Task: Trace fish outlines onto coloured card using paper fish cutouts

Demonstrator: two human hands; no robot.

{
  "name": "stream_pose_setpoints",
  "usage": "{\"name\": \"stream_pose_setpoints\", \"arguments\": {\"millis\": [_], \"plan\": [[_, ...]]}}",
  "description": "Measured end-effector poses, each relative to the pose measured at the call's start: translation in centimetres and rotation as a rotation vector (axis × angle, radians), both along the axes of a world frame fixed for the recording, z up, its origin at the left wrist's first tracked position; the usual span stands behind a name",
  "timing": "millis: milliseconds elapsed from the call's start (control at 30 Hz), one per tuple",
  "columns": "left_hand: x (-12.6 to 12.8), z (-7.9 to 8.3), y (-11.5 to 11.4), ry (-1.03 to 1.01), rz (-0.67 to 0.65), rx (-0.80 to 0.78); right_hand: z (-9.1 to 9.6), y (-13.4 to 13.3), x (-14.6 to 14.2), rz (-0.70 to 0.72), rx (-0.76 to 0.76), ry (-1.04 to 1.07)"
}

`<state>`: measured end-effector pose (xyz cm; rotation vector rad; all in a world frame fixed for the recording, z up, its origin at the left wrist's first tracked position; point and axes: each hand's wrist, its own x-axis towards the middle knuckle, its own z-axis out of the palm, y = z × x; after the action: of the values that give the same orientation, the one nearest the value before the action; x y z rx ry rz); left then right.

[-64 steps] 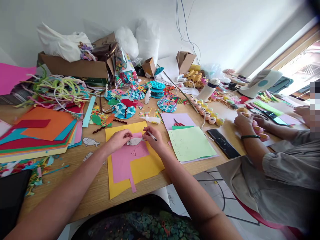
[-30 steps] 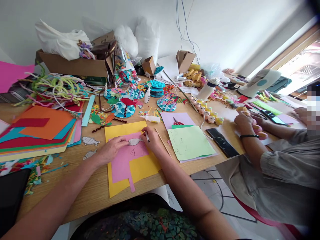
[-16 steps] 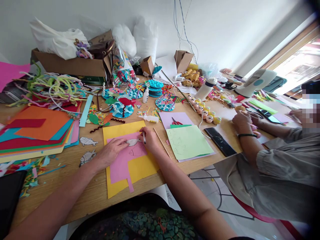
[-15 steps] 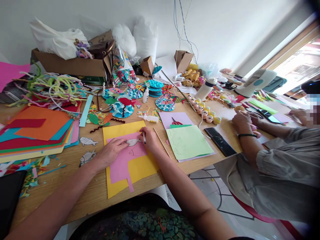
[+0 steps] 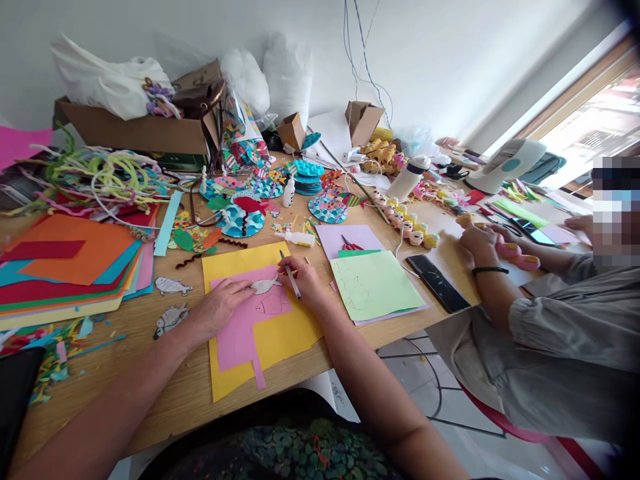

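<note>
A pink paper sheet (image 5: pixel 240 333) with a drawn fish outline lies on a yellow sheet (image 5: pixel 287 333) near the table's front edge. A grey paper fish cutout (image 5: pixel 263 286) rests on the pink sheet. My left hand (image 5: pixel 217 309) lies flat, fingers stretched, pressing the cutout down. My right hand (image 5: pixel 304 280) is closed round a pen (image 5: pixel 291 276), whose tip is at the right end of the cutout.
Two more fish cutouts (image 5: pixel 171 287) lie left of the yellow sheet, beside a stack of coloured paper (image 5: pixel 75 267). A light green sheet (image 5: pixel 375 285), scissors (image 5: pixel 353 245) and a black phone (image 5: pixel 437 283) lie to the right. Another person's hands (image 5: pixel 487 243) work at the right.
My right hand has turned the pen from upright to slanting along the cutout's right end. My left hand went from pinching the cutout to lying flat on it.
</note>
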<state>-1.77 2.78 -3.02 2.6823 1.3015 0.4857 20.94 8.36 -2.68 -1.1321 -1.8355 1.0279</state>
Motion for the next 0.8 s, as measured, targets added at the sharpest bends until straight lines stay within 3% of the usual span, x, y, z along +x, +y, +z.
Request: {"name": "stream_pose_setpoints", "arguments": {"millis": [200, 567, 800], "plan": [[0.0, -0.3, -0.1, 0.01, 0.003, 0.011, 0.5, -0.5, -0.3, 0.069, 0.061, -0.159], [0.0, -0.6, 0.0, 0.005, 0.027, 0.015, -0.3, 0.0, 0.0, 0.088, 0.051, -0.167], [-0.3, -0.1, 0.7, -0.022, 0.018, -0.099, -0.5, 0.0, 0.1, 0.086, 0.076, -0.177]]}}
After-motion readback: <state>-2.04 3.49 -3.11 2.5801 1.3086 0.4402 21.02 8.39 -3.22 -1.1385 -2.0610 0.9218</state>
